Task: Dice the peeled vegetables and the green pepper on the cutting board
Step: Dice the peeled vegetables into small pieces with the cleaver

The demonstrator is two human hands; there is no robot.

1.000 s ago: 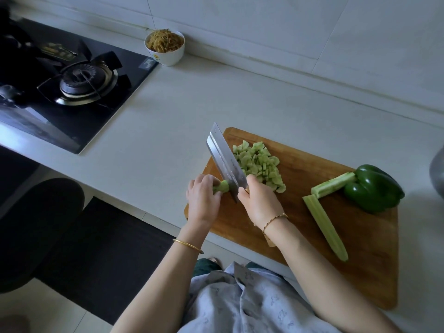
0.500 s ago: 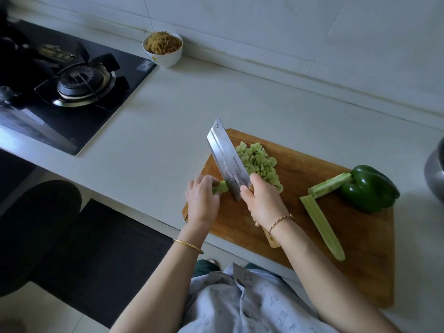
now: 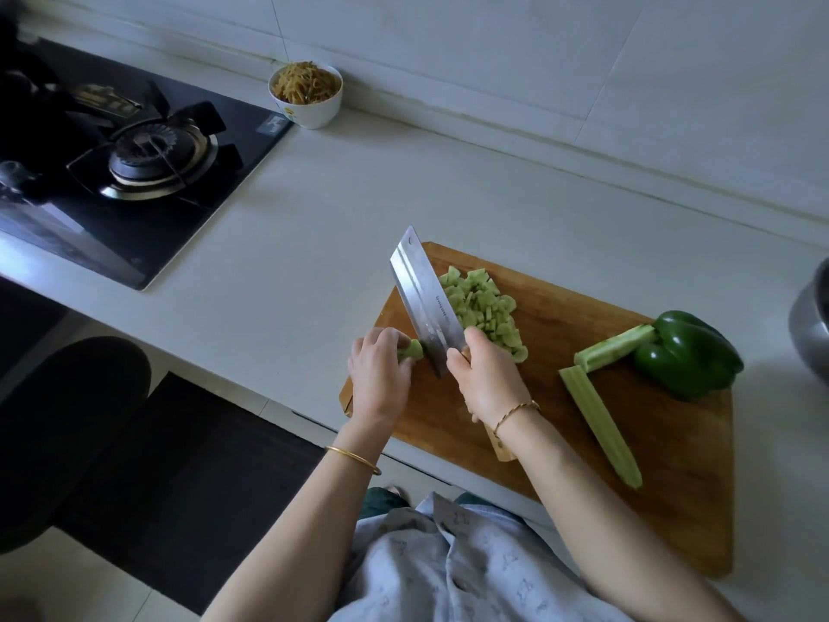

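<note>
Pinches a short green stub of peeled vegetable [image 3: 412, 351] in the curled fingers of the left hand [image 3: 379, 374], over the left end of the wooden cutting board [image 3: 673, 487], just left of centre frame. Grips the handle of a broad steel cleaver [image 3: 426, 303] with the right hand [image 3: 486, 379], fingers wrapped tight round it, knuckles up against the heel of the blade. Keeps the edge down on the board right against the stub's cut end, tip pointing to the upper left; cannot tell whether already through the piece. To the right of the blade and touching it, a heap of pale green dice [image 3: 484, 307] on the board. Further right on the board, two uncut peeled lengths: one [image 3: 614, 347] leaning against the whole green pepper [image 3: 686, 354], the other [image 3: 599, 424] running down toward the lower right, near ends close together. Across the pale counter [image 3: 314, 244], well apart from the board, a white bowl [image 3: 306, 101] of yellowish shreds at the wall, top centre-left, beside a black gas stove [image 3: 134, 159] in the upper left. At the right edge, part of a metal pot [image 3: 812, 325].
</note>
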